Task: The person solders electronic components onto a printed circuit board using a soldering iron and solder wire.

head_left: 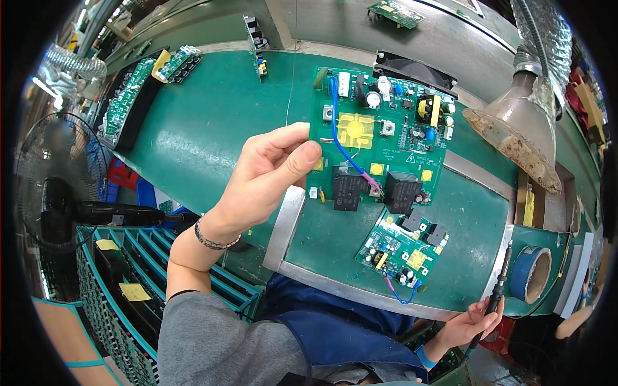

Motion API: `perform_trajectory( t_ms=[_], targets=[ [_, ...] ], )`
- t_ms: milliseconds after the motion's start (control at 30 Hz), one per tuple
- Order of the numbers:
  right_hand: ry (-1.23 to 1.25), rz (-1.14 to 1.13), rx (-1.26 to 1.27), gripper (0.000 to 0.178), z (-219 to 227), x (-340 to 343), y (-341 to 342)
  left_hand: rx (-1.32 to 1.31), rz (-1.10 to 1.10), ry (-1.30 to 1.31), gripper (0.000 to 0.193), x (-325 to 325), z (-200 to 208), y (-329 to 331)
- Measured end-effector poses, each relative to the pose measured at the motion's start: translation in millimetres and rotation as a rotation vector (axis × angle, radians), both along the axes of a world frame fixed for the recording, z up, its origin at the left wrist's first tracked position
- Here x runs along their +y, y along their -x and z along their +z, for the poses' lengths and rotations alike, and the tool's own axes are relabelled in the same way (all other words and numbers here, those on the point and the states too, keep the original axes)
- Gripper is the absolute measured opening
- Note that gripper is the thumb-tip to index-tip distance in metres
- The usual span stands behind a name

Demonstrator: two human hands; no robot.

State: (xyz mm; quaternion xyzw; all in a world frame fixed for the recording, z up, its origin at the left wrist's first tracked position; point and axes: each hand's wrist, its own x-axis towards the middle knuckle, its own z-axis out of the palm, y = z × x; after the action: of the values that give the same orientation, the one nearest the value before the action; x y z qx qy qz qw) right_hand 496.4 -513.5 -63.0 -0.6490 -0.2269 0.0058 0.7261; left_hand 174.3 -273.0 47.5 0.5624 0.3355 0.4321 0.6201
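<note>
My left hand (267,174) holds a green circuit board (380,138) up in front of me, thumb and fingers pinching its left edge. The board carries black relays, a blue wire, yellow patches and capacitors. A second, smaller green circuit board (402,251) lies on the green work surface (212,122) below it, with a blue wire loop at its near edge. My right hand (470,321) is low at the table's near right edge, wrapped around a dark pen-like tool (499,289) that may be a soldering iron.
A metal fume-extraction funnel (515,132) on a ribbed hose hangs at the right. A blue tape roll (531,273) sits at the right edge. More circuit boards (129,96) stand in racks at the far left. A fan (55,174) stands left; green shelving (129,283) is below.
</note>
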Motion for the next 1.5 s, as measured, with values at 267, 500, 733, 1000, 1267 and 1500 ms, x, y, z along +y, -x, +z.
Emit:
perform_trajectory(
  t_ms=[267, 500, 733, 1000, 1267, 1500],
  targets=[
    [-0.008, 0.006, 0.004, 0.042, 2.0, 3.4, 1.5, -0.029, -0.006, 0.018, 0.032, 5.6, 1.6, 1.0],
    [0.008, -0.013, 0.003, 0.041, 3.2, 7.1, 2.5, -0.076, 0.064, -0.027, 0.029, 41.7, 18.8, -16.4],
    [-0.002, -0.041, 0.001, 0.041, 4.1, 0.1, 3.6, -0.384, 0.132, 0.107, 0.017, 244.9, -9.6, -72.1],
    [-0.097, 0.077, 0.114, 0.043, -0.8, 7.4, 4.2, -0.698, 0.106, 0.684, 0.021, 458.0, -94.0, 16.0],
    [-0.033, -0.061, 0.034, 0.051, 4.9, 7.1, 1.7, 0.004, 0.302, 0.051, 0.01, 188.8, -38.3, -77.4],
    [0.019, 0.232, 0.026, 0.049, 16.1, -11.0, -5.7, 1.107, -0.348, -0.745, 0.037, 12.0, -25.5, -13.8]
  ],
)
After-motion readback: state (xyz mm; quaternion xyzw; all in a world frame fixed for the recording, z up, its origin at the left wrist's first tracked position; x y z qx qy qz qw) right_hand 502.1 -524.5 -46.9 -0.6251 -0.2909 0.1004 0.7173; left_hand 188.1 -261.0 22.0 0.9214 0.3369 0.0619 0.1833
